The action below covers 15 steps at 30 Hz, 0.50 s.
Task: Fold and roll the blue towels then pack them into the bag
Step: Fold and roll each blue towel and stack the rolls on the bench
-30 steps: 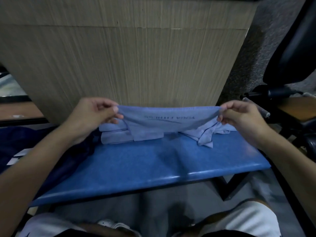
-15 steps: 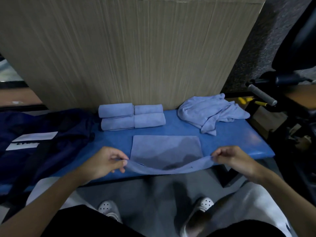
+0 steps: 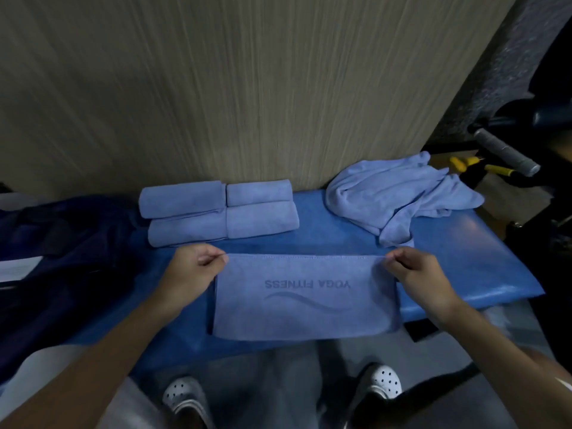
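Lying flat on the bench [image 3: 464, 274], the folded towel [image 3: 305, 301] is pinched at its far corners, with the left hand [image 3: 192, 272] and right hand [image 3: 424, 280] clamped on the cloth. Rolled towels [image 3: 216, 212] are stacked just beyond the left fingers, crumpled towels [image 3: 396, 196] beyond the right fingers, and the bag [image 3: 62, 243] lies outside the left.

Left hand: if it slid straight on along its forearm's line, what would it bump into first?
Probably the rolled towels, lying just beyond the left hand, which pinches the flat towel's far corner; only a strip of bench shows between, though depth is unclear.
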Motion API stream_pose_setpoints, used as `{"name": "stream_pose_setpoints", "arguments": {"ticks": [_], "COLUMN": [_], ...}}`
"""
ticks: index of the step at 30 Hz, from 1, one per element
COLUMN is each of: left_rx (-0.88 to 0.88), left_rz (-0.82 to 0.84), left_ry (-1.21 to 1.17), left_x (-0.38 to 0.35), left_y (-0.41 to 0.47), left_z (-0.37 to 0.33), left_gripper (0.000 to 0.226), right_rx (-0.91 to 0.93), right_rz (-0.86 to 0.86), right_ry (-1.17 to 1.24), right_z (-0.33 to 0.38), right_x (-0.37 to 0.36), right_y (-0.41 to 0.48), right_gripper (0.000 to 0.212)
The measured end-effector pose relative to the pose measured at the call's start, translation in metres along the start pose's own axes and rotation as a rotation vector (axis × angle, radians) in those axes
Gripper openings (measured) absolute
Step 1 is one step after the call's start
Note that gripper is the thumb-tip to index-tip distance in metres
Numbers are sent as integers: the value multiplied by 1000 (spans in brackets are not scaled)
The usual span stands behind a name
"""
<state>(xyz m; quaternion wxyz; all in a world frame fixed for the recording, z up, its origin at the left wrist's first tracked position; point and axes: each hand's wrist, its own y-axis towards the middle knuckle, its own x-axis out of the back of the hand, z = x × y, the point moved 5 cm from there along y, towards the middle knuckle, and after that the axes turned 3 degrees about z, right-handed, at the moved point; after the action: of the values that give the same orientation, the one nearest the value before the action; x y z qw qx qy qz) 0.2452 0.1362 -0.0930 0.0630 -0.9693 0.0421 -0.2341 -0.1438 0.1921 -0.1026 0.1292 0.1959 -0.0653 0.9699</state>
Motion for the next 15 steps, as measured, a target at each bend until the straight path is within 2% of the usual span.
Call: {"name": "stream_pose_setpoints", "arguments": {"ticks": [10,15], "left_rx": [-25,-25], "left_rz": [-110,-124], "left_ry": [183,219], "left_x": [-14,-15], "left_y": [29,34], "left_z": [25,31], "left_gripper": [17,18], "right_rx": [72,80], "right_rz": [1,-21], "right_ry": [-400,-444], "right_z": [-20,-18], "right_x": [-21,-22], "right_y": [29,30], "right_gripper": [16,17]}}
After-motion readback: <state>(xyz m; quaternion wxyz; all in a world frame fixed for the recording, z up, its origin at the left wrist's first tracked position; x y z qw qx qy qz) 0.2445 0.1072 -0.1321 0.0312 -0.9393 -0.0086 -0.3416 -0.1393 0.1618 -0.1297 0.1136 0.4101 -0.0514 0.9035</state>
